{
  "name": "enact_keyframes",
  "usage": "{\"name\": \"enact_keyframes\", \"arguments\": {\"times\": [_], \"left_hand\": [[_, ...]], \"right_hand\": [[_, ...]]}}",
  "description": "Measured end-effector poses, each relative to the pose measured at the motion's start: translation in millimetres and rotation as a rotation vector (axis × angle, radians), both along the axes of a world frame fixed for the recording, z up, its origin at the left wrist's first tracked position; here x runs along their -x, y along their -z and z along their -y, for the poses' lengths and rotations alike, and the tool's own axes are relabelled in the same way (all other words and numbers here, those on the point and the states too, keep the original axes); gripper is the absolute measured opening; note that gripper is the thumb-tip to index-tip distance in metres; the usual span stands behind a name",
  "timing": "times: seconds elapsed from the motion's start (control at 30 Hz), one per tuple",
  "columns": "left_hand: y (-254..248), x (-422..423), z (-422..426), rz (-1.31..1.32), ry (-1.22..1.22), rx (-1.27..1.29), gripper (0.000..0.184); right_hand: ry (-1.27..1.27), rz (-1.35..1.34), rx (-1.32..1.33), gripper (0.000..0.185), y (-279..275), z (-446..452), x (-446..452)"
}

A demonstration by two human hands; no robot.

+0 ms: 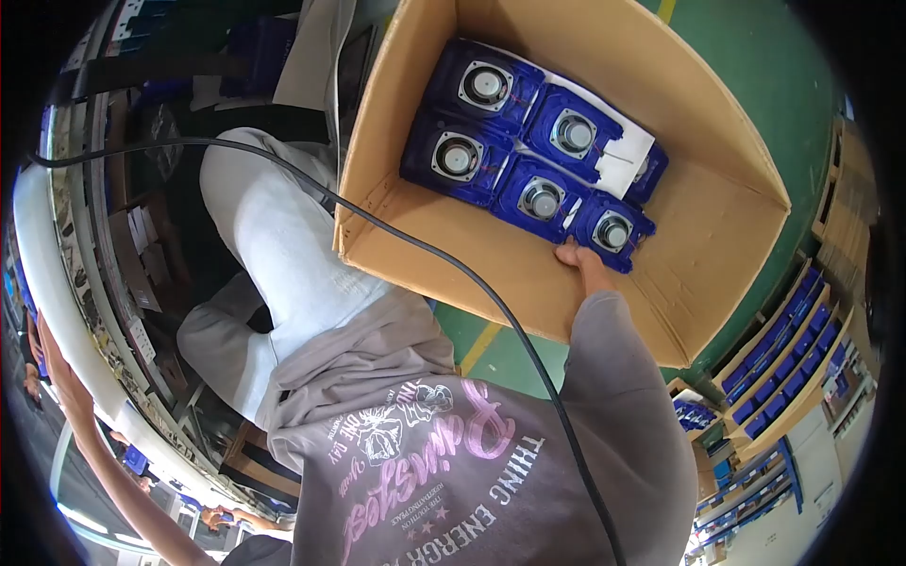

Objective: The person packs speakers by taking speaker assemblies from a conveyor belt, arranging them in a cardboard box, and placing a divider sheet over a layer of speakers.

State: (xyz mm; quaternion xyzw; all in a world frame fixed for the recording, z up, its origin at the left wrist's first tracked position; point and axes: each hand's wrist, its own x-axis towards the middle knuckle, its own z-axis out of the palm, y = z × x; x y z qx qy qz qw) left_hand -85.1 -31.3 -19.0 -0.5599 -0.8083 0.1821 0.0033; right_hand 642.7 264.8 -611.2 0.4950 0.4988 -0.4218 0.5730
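Observation:
My right hand [578,255] reaches into a large cardboard box [453,236] and grips the near edge of a blue-housed speaker [612,231]. Its thumb side shows; the other fingers are hidden against the housing. Several similar speakers lie in the box in two rows, among them a speaker [543,198] beside the held one and a speaker [573,133] behind. A white sheet [625,162] sticks up between the housings. Far to the left, my left hand [45,344] is by the white workbench edge [38,236]; its fingers are too small and distorted to read.
A black cable [453,262] arcs across the view in front of my body. Shelves with blue parts [783,349] stand to the right on the green floor [802,94]. Other people's arms [236,517] show along the bench at lower left.

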Motion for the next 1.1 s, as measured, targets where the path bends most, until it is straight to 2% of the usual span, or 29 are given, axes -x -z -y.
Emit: {"name": "enact_keyframes", "arguments": {"times": [0.1,0.13,0.2,0.27,0.3,0.33,0.43,0.5,0.57,0.63,0.7,0.73,0.77,0.83,0.9,1.0,1.07,1.1], "left_hand": [[6.3,10.1,15.3,-0.104,0.056,-0.032,0.062],[8.5,1.2,6.1,-0.028,0.023,-0.053,0.070],[15.0,-0.5,2.5,0.011,0.028,-0.106,0.069],[24.5,-12.2,-10.3,-0.011,0.050,-0.127,0.066],[27.7,-18.0,-16.2,-0.025,0.064,-0.138,0.064],[29.7,-22.4,-21.0,-0.036,0.080,-0.160,0.063],[31.2,-33.2,-31.9,-0.045,0.103,-0.237,0.058],[33.3,-37.5,-33.5,0.063,0.003,-0.329,0.053],[35.5,-43.6,-33.9,0.059,-0.127,-0.346,0.058],[41.4,-40.0,-30.4,0.008,-0.128,-0.373,0.050],[38.6,-29.6,-24.9,-0.001,-0.012,-0.352,0.048],[44.8,-21.9,-20.6,-0.022,0.006,-0.358,0.046],[47.0,-24.3,-21.2,-0.013,-0.029,-0.393,0.044],[45.1,-30.6,-23.1,0.031,-0.069,-0.413,0.043],[41.4,-40.0,-25.3,0.068,-0.106,-0.437,0.042],[32.8,-43.7,-22.4,0.297,-0.070,-0.499,0.046],[19.6,-39.9,-13.8,0.403,-0.020,-0.483,0.048],[7.1,-38.9,-6.2,0.511,-0.048,-0.436,0.041]], "right_hand": [[-0.066,0.054,-0.107,0.071,1.3,7.0,7.9],[-0.353,-0.144,0.132,0.056,-14.0,-5.2,24.4],[-0.439,-0.180,0.023,0.046,-32.4,-4.4,47.7],[-0.349,-0.394,-0.016,0.046,-59.8,-12.3,80.6],[-0.320,-0.569,-0.062,0.046,-40.7,-10.1,79.9],[-0.239,-0.671,-0.118,0.046,-69.2,-15.8,97.9],[-0.108,-0.629,-0.370,0.044,-159.8,-19.4,155.5],[-0.043,-0.741,-0.513,0.043,-220.9,-12.0,185.8],[0.079,-0.927,-0.645,0.040,-252.0,12.7,202.3],[0.279,-1.060,-0.631,0.038,-298.8,43.3,226.1],[0.369,-1.030,-0.557,0.038,-322.6,76.2,248.4],[0.131,-0.911,-0.681,0.038,-323.1,87.4,255.0],[0.102,-0.867,-0.801,0.037,-323.5,94.6,261.6],[0.203,-0.840,-0.825,0.034,-335.3,94.2,263.5],[0.183,-0.941,-0.998,0.032,-329.0,92.4,264.2],[0.079,-0.893,-0.841,0.032,-326.2,85.4,262.1],[0.072,-0.956,-0.833,0.037,-308.9,88.2,253.7],[0.088,-0.982,-0.897,0.032,-304.0,94.2,253.5]]}}
